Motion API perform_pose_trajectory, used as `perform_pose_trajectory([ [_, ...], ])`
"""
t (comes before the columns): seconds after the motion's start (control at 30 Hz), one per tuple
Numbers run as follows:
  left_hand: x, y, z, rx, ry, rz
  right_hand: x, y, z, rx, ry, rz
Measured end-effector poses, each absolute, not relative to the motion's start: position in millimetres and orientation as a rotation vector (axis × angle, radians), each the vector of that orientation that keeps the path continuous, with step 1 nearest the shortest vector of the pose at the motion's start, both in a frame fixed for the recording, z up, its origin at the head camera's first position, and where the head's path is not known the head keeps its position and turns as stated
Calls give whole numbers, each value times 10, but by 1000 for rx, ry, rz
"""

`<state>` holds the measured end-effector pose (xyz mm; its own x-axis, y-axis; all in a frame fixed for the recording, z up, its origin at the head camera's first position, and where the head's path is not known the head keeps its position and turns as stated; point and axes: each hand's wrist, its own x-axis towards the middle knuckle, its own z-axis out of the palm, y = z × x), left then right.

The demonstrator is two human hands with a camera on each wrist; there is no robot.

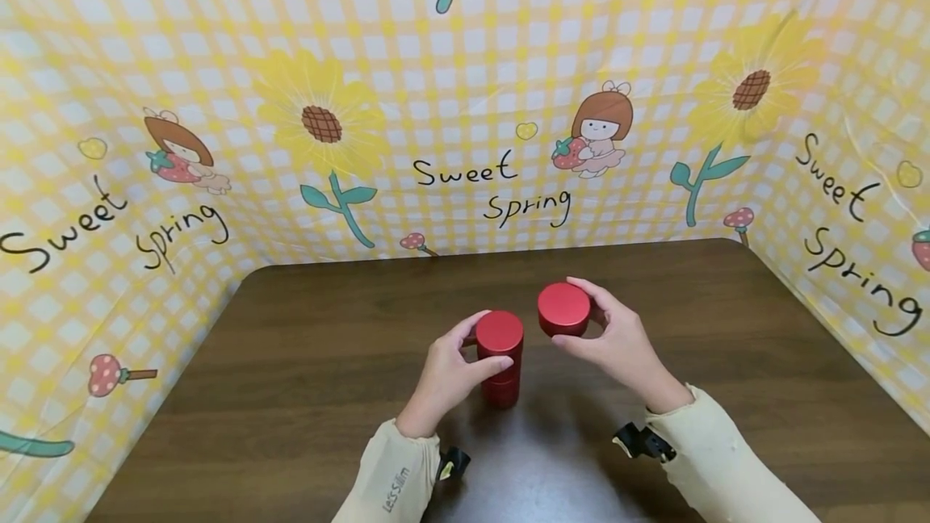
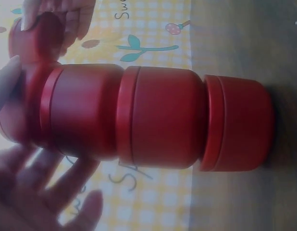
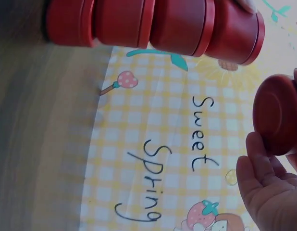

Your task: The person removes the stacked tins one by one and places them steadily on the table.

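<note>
A stack of several red round tins stands upright on the brown table. My left hand grips the stack near its top, thumb and fingers curled round the upper tins. My right hand holds one more red tin in its fingertips, lifted in the air just right of the stack's top and apart from it. In the left wrist view that tin shows beyond the stack's top, with the right hand's fingers on it.
A yellow checked cloth printed with sunflowers and "Sweet Spring" walls in the table at the back and on both sides. Bare tabletop lies left, right and behind the stack.
</note>
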<state>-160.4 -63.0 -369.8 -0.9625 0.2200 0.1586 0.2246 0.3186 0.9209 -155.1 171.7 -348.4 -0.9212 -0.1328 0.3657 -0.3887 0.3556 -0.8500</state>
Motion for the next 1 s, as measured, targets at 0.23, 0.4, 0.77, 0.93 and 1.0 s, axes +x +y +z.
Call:
perform_pose_trajectory([
  [0.23, -1600, -632, -3708, -449, -2548, -1786, -1565, 1809, -3562, 399, -2417, 1588],
  [0.4, -1611, -637, -3721, -464, -2542, -1785, -1564, 1862, -3568, 360, -2445, 1591],
  [0.77, -1619, -644, -3709, -456, -2541, -1777, -1614, 2024, -3644, 513, -2535, 1705],
  [0.93, -1616, -643, -3712, -450, -2537, -1773, -1664, 2118, -3744, 676, -2566, 1751],
  [1.0, -1616, -637, -3715, -458, -2538, -1767, -1688, 2167, -3774, 748, -2599, 1742],
])
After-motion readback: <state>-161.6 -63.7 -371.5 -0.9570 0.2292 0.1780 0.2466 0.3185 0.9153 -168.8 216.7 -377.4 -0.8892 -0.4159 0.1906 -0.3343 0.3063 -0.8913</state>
